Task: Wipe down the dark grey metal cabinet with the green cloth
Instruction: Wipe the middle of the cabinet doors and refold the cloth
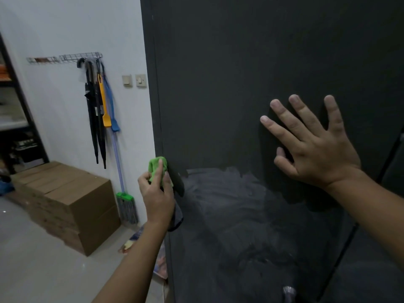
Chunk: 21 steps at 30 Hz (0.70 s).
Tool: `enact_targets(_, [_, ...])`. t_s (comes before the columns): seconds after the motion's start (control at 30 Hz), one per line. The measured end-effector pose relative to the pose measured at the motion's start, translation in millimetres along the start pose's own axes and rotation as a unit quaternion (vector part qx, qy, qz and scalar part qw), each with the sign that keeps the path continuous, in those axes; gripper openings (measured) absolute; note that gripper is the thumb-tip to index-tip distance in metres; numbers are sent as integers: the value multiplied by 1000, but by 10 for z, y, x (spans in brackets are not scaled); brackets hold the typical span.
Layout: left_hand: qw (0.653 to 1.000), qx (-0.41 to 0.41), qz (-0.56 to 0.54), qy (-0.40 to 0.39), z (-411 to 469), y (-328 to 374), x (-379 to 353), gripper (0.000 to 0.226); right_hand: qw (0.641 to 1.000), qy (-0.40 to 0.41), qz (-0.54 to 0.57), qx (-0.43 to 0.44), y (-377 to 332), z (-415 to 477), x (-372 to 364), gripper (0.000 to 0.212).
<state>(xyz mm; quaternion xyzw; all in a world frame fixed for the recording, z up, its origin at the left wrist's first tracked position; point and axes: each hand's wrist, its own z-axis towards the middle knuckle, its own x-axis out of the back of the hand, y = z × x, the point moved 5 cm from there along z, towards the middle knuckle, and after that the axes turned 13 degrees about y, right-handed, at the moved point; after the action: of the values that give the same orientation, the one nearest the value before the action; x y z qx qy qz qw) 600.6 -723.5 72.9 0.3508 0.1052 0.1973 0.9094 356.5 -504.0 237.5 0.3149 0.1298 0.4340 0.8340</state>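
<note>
The dark grey metal cabinet fills the right two thirds of the view. Its lower half carries pale dusty smears, while the upper part looks uniformly dark. My left hand grips the bunched green cloth and holds it against the cabinet's left edge, at about the top of the smeared area. My right hand lies flat on the cabinet face with fingers spread, to the right of and higher than the cloth.
Stacked cardboard boxes stand on the floor at the left. Umbrellas and a mop hang from a wall rack beside the cabinet. A dark shelving unit is at the far left. Papers lie at the cabinet's foot.
</note>
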Motion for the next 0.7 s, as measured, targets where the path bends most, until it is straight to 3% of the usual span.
enact_targets(0.17, [994,94,21,-60,-339,-275,140,42,1000,0,3,-3,-13,1,5,67])
enact_targets(0.37, [995,92,-27,-6,23,75,64,39,1000,0,-1,-4,-2,0,-8,66])
enact_targets(0.57, [999,-12,-32,15,-298,605,-228,41,1000,-2,-4,-4,6,-8,-3,67])
enact_targets(0.7, [975,-203,-37,-85,-877,829,-308,43,1000,1,-7,-1,-1,-4,0,67])
